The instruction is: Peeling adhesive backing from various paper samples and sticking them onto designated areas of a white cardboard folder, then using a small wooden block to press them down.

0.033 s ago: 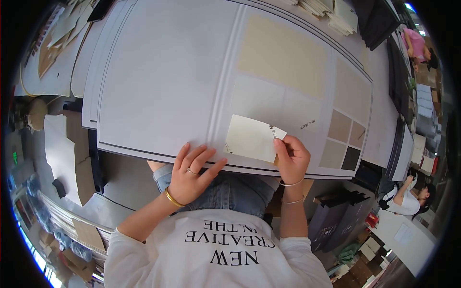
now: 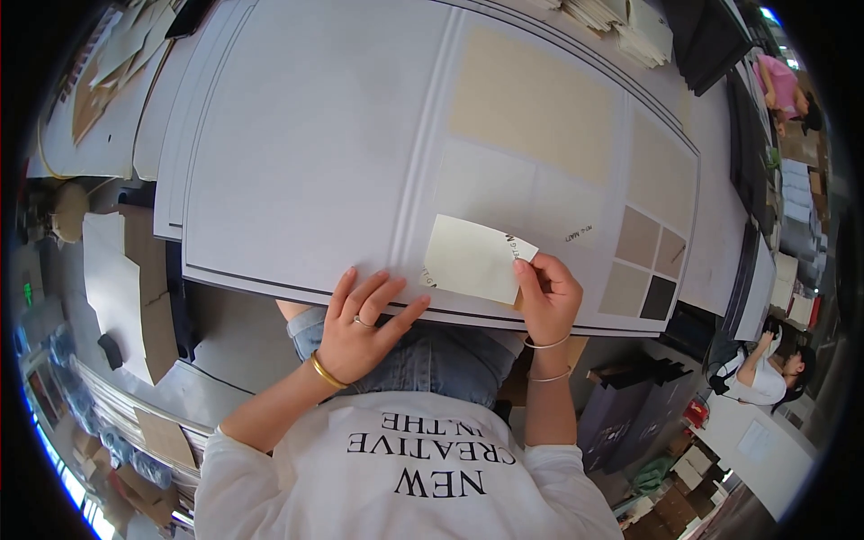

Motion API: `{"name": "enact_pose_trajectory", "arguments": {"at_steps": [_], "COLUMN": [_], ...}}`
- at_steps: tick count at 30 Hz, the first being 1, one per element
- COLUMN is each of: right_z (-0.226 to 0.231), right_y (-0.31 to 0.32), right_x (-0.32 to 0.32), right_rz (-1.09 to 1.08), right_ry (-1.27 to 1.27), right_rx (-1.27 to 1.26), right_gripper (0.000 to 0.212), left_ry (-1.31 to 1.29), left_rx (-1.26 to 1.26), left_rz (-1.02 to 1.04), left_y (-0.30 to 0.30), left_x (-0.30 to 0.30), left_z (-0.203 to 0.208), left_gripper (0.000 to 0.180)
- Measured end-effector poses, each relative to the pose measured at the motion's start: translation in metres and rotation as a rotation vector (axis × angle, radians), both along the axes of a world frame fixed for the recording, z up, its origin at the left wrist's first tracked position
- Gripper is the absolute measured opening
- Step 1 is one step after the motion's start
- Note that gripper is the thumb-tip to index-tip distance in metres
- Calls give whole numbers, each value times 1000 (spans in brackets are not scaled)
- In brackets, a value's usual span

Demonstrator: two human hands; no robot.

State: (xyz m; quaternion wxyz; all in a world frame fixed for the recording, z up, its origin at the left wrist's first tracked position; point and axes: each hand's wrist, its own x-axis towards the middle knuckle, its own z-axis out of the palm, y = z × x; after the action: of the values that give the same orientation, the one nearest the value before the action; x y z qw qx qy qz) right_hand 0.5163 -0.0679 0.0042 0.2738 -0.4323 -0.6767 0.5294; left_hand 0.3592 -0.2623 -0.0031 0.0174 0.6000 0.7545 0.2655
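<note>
My right hand (image 2: pixel 551 295) pinches the right edge of a pale cream sample card (image 2: pixel 472 259) between thumb and fingers. Dark handwriting marks two of the card's ends. It is held over the near part of a large white sample board (image 2: pixel 306 135). Set into the board's right half are a big beige panel (image 2: pixel 531 103), off-white panels and smaller swatches in taupe, grey and black. My left hand (image 2: pixel 363 326) rests at the board's near edge, left of the card, with its fingers spread and nothing in them.
Stacks of pale sheets (image 2: pixel 643 31) lie beyond the board at the far right. Loose papers (image 2: pixel 112 67) cover a table at far left. Dark boxes (image 2: pixel 630 409) stand low on the right. Two other people are farther off on the right, one in white (image 2: pixel 760 373), one in pink (image 2: pixel 781 85).
</note>
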Motion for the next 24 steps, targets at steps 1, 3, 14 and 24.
{"name": "enact_pose_trajectory", "arguments": {"at_steps": [1, 3, 14, 24], "right_z": [1, 0, 1, 1], "right_y": [0, -1, 0, 0], "right_x": [0, -1, -2, -3], "right_rz": [7, 17, 28, 34], "right_ry": [-15, -33, -62, -51], "right_rx": [6, 10, 36, 40], "right_gripper": [10, 10, 10, 9], "left_ry": [62, 65, 72, 71], "left_rx": [-12, -27, -50, -54], "left_rz": [6, 21, 37, 47], "left_y": [1, 2, 3, 4], "left_x": [3, 5, 6, 7], "left_z": [0, 0, -1, -1], "left_gripper": [48, 51, 59, 53]}}
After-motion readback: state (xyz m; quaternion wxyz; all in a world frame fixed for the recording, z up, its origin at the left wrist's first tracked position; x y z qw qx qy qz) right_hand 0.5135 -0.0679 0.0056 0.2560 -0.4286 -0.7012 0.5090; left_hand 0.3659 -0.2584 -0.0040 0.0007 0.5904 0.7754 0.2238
